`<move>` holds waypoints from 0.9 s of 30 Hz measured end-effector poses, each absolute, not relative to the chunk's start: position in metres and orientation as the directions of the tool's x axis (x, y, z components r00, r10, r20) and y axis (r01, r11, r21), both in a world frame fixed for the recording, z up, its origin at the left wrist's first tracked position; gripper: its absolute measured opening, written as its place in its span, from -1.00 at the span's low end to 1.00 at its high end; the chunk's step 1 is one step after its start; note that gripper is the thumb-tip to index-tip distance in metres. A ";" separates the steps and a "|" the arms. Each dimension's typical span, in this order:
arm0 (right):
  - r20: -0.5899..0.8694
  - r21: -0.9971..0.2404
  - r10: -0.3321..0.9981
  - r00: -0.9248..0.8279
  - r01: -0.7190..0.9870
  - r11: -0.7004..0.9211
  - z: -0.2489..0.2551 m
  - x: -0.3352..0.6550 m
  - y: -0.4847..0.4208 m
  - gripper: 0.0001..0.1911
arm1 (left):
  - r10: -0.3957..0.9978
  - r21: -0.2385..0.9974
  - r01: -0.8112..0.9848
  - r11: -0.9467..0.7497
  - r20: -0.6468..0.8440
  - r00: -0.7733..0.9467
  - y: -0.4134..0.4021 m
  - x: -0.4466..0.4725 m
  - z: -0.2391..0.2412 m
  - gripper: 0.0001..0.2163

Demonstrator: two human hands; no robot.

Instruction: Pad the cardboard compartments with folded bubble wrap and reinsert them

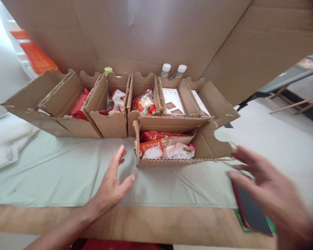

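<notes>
Two open hands — your left hand (112, 184) and right hand (263, 187), fingers spread and holding nothing — flank the front cardboard tray (172, 160) of snack packets (169, 146), already filled, just before the row of trays (99, 118) behind it.

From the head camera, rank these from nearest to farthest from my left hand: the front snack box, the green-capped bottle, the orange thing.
1. Front snack box, just right of the left hand.
2. Green-capped bottle, behind the box row.
3. Orange thing, far back left.

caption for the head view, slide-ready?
Open left hand and right hand flank a front cardboard tray of snack packets.
</notes>
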State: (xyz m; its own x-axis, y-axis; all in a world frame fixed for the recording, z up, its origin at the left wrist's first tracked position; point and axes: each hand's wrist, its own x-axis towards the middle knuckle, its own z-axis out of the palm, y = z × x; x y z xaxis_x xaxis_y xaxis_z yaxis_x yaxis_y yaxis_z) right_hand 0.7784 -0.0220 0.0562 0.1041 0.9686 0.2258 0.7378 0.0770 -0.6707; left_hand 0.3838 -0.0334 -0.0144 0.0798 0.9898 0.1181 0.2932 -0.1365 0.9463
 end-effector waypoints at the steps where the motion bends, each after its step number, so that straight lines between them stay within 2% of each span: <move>1: 0.186 -0.693 0.979 0.082 0.717 0.072 0.043 0.768 -0.016 -0.31 | 0.990 0.954 0.269 -0.130 0.108 0.094 -0.026 0.391 -0.020 -0.25; 3: 0.134 -0.768 0.991 0.015 0.634 0.094 0.023 0.740 0.002 -0.38 | 0.986 0.970 0.197 -0.139 0.117 0.123 -0.009 0.410 -0.025 -0.25; 6: 0.145 -0.850 0.989 -0.001 0.511 0.125 0.009 0.714 0.010 -0.47 | 0.985 0.986 0.102 -0.130 0.116 0.129 0.002 0.432 -0.022 -0.32; 11: 0.163 -0.806 0.986 0.048 0.582 0.105 -0.006 0.703 -0.064 -0.64 | 0.994 0.972 0.213 -0.098 0.087 0.061 -0.062 0.399 -0.026 -0.34; 15: 0.136 -0.834 0.989 -0.062 0.532 0.148 0.004 0.652 -0.082 -0.61 | 0.996 0.958 0.285 0.041 -0.016 -0.090 -0.100 0.341 -0.020 -0.65; 17: 0.180 -0.852 0.980 -0.086 0.485 0.199 0.018 0.629 -0.060 -0.55 | 0.989 0.948 0.316 0.047 0.001 -0.150 -0.087 0.332 -0.005 -0.69; 19: 0.219 -0.857 0.973 -0.072 0.463 0.228 0.031 0.626 -0.041 -0.52 | 0.981 0.949 0.315 -0.008 0.069 -0.183 -0.066 0.343 0.010 -0.62; 23: 0.220 -0.836 0.969 0.110 0.533 0.129 0.032 0.679 -0.055 -0.51 | 0.987 0.958 0.236 -0.161 0.162 0.015 -0.054 0.392 0.017 -0.55; 27: 0.207 -0.820 0.955 0.213 0.570 0.051 0.011 0.746 -0.095 -0.50 | 0.977 0.978 0.155 -0.142 0.113 0.181 -0.084 0.427 -0.004 -0.38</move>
